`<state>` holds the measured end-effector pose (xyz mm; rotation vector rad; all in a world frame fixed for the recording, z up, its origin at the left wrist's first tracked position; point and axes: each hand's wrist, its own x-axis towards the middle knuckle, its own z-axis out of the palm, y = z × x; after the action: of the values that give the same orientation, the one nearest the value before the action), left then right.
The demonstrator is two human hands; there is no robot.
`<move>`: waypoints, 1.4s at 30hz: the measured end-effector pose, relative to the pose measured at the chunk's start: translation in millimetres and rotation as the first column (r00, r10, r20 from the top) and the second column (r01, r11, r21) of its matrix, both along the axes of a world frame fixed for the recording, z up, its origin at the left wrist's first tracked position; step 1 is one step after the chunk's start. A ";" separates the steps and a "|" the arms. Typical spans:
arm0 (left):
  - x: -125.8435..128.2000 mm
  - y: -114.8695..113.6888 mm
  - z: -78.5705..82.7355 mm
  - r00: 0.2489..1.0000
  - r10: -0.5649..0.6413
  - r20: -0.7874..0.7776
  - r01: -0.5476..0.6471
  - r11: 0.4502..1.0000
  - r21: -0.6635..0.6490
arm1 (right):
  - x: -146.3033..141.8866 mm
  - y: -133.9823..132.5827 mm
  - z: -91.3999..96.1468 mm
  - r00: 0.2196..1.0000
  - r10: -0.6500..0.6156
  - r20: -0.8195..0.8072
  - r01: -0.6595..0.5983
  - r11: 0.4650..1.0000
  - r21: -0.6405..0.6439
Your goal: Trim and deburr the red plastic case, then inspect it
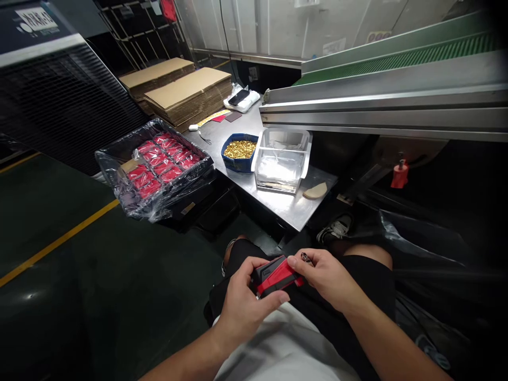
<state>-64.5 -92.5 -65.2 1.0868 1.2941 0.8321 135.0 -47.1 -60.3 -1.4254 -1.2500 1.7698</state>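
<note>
Over my lap, my left hand (245,302) grips a small red and black box (277,276) from below and around its near end. My right hand (323,279) is at the box's other end, with its fingertips against it. A small dark speckled piece (306,257) sticks up between the right thumb and forefinger. The box's underside is hidden by my fingers, and I cannot tell what the box is.
Ahead stands a steel table (278,203) holding a blue bowl of gold pieces (239,151) and a clear plastic tub (281,161). A film-wrapped tray of red packs (156,172) sits at its left. Flattened cardboard (186,92) lies behind, and a green-belted conveyor (397,69) runs overhead right.
</note>
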 end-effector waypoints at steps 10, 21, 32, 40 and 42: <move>-8.6 1.5 4.5 0.987 0.135 -0.091 -0.111 0.965 0.238 | 14.3 81.0 -77.9 0.722 -0.323 0.611 0.061 0.910 0.410; -10.1 2.2 5.0 0.992 0.120 0.047 -0.124 0.988 0.089 | 7.7 129.7 -119.7 0.554 -0.436 0.710 -0.226 0.742 0.631; -8.5 13.7 2.4 0.985 0.172 -0.022 -0.164 0.964 0.209 | -1.1 95.0 -85.7 0.769 -0.396 0.502 -0.005 0.782 0.624; -2.5 17.7 -10.0 0.973 0.152 -0.173 -0.033 0.836 0.548 | -19.1 17.9 -3.2 1.000 -0.008 -0.021 0.011 0.989 0.144; 0.7 18.7 -9.6 0.975 0.129 -0.183 -0.001 0.819 0.573 | -24.3 16.2 6.5 0.999 -0.037 0.020 0.034 0.987 0.155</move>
<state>-63.8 -73.8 -74.8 1.6533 1.2941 1.2313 110.6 -31.0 -53.8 -1.3743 -1.3349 1.6002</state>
